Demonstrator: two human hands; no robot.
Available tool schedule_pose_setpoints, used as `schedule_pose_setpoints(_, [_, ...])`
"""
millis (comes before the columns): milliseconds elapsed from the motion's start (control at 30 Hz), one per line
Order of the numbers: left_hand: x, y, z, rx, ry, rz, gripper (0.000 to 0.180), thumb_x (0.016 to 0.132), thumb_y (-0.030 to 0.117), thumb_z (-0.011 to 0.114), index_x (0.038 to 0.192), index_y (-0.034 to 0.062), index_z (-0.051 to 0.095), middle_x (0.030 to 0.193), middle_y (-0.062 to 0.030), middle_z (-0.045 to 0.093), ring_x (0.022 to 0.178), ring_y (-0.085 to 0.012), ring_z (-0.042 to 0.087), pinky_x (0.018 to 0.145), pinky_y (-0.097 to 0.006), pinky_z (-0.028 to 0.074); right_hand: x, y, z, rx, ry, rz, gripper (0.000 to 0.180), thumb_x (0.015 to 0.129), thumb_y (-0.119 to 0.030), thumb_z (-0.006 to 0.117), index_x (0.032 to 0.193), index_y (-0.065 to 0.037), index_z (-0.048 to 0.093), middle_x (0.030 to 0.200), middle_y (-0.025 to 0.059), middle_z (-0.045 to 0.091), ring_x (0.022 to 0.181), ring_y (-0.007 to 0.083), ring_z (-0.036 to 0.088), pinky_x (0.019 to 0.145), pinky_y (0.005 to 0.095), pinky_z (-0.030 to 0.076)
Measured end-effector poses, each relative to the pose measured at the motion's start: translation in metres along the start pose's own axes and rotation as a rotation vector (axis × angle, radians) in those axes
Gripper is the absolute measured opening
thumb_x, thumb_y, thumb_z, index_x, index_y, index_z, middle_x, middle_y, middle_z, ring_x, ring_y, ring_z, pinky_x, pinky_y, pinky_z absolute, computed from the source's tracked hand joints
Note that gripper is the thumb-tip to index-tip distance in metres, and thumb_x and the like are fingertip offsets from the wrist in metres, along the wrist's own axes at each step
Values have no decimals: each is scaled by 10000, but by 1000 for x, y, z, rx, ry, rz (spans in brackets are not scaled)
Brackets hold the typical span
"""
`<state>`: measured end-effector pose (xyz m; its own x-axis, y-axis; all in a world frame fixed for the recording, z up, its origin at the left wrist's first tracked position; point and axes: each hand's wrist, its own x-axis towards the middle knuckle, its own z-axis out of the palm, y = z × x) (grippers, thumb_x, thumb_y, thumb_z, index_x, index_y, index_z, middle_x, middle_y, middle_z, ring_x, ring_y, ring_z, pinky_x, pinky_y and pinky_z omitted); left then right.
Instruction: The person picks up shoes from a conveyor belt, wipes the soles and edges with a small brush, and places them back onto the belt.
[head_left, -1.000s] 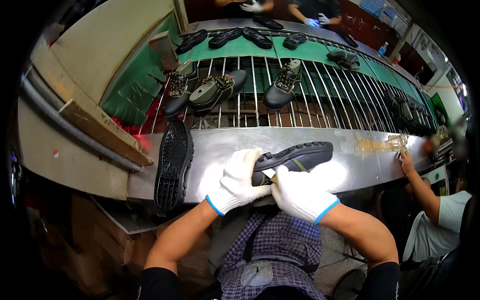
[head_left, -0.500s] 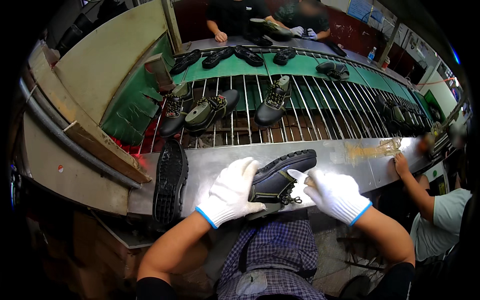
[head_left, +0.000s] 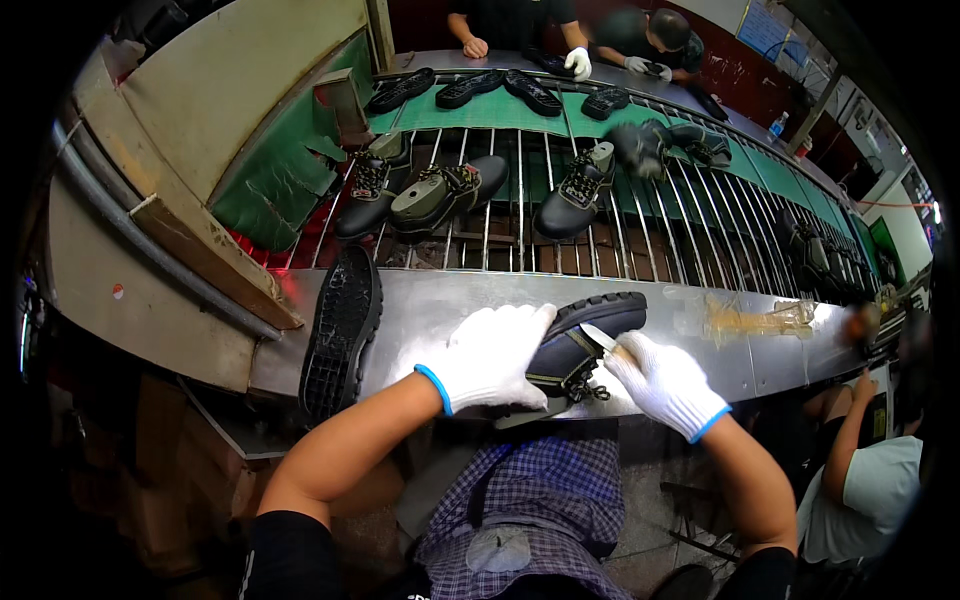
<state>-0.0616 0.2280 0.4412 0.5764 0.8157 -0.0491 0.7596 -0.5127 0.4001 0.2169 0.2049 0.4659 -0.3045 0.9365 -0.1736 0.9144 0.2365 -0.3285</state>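
A black leather shoe [head_left: 562, 362] with dark laces lies tilted over the metal bench, its treaded sole edge turned away from me. My left hand [head_left: 497, 352], in a white knitted glove with a blue cuff, is closed around the shoe's heel end. In my gloved right hand [head_left: 662, 385] is a small knife [head_left: 600, 337] with a pale blade and a light handle. Its tip rests at or very close to the line where upper meets sole, near the toe. Left of my left hand lies a loose black sole [head_left: 342, 330], tread up.
Behind the bench [head_left: 440, 290] runs a rack of metal rods [head_left: 520, 200] carrying several shoes. Black soles [head_left: 470, 88] sit on green sheeting beyond it. Two people work across the rack. A seated person [head_left: 880, 490] is at my right. A panelled wall [head_left: 160, 270] bounds the left.
The knife blade has moved from beside the laces up to the sole seam. Across the rack, the shoe a person held is out of their hand, and a blurred shoe now shows on the rods.
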Motion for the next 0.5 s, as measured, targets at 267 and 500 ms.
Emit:
schedule_pose_setpoints(267, [0, 5, -8, -69, -9, -59, 1089, 686, 485, 960, 1519, -32, 487, 1336, -254, 677, 1211, -417, 682, 1020, -499, 556, 44, -21, -16, 82, -133, -106, 473, 1078, -430, 612, 1139, 32, 695, 871, 239, 757, 841, 360, 771, 784, 482, 597])
schedule_pose_setpoints(500, [-7, -3, 9, -11, 176, 128, 869, 761, 364, 913, 1453, -25, 558, 1270, -259, 703, 1111, -444, 714, 933, -500, 595, -2, -27, 21, 99, -6, -102, 374, 1061, -397, 650, 1046, -23, 654, 755, 184, 712, 630, 328, 714, 603, 480, 568])
